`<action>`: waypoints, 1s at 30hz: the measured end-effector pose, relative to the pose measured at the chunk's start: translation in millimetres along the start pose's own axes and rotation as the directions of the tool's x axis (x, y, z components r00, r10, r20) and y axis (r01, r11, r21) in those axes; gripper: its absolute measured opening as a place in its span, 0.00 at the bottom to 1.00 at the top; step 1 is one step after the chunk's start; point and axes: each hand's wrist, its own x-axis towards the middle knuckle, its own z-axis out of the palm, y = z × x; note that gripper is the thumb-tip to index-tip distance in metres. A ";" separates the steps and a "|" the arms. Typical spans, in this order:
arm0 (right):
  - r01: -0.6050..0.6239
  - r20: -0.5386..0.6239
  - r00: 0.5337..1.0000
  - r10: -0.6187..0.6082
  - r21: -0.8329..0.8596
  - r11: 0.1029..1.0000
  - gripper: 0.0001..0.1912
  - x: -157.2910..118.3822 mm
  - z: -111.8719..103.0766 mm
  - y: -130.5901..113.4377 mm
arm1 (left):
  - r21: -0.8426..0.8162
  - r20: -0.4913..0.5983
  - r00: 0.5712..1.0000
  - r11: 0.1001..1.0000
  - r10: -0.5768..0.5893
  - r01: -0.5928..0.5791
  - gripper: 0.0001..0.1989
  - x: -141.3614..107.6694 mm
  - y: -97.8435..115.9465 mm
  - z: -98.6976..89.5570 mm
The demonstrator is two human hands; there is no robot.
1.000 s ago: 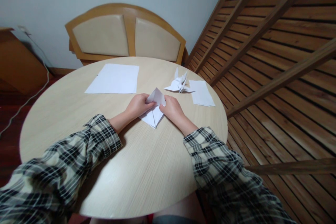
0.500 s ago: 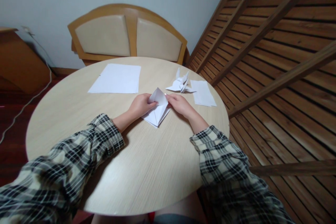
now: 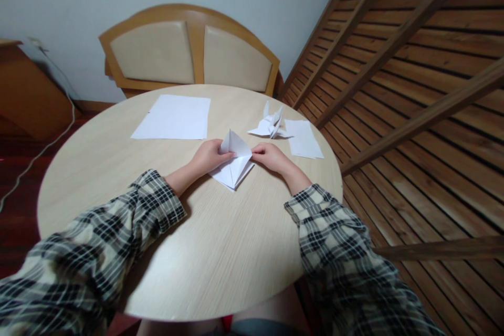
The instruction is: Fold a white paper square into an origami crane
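A folded white paper (image 3: pixel 235 169) lies on the round table (image 3: pixel 212 252), one flap raised to a point at its far side. My left hand (image 3: pixel 212 156) grips its left side, thumb on top of the fold. At the right corner of the raised flap, my right hand (image 3: pixel 271 157) pinches the paper's edge between thumb and finger. Just beyond my right hand stand folded white paper figures (image 3: pixel 270 123) with pointed tips, close together.
Flat white sheets (image 3: pixel 173 117) lie at the table's far left, and smaller white sheets (image 3: pixel 304 139) at the right edge. A chair back (image 3: pixel 199 47) rises behind the table. Wooden slats (image 3: pixel 413 89) slope along the right.
The raised flap's tip has tilted to the left and its right side has opened wider. My right hand has shifted slightly down along the paper's right corner.
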 end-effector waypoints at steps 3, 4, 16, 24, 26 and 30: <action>0.021 -0.015 1.000 -0.021 0.011 1.000 0.09 1.2 0.8 1.9 | -0.010 0.009 1.000 1.000 -0.001 0.001 0.13 1.0 -2.8 0.6; 0.034 -0.025 0.999 -0.034 0.011 0.999 0.09 1.7 1.4 2.1 | -0.009 0.013 1.000 1.000 -0.007 0.007 0.13 1.1 -3.3 0.6; 0.092 -0.049 0.994 -0.094 -0.035 0.995 0.10 5.2 3.5 2.2 | -0.019 0.003 0.999 0.999 -0.036 0.036 0.13 3.5 -5.8 1.1; 0.049 0.010 0.999 -0.049 0.049 0.998 0.10 3.4 2.2 2.1 | -0.048 0.009 1.000 0.999 -0.019 0.020 0.12 4.3 -6.5 0.5; 0.042 0.017 0.999 -0.043 0.066 0.997 0.09 2.9 1.5 2.5 | -0.042 0.012 1.000 0.999 -0.024 0.025 0.12 5.2 -7.2 0.8; 0.049 0.028 0.998 -0.052 0.099 0.994 0.09 2.0 0.2 2.3 | -0.039 0.018 0.999 0.998 -0.045 0.046 0.13 5.9 -8.2 1.2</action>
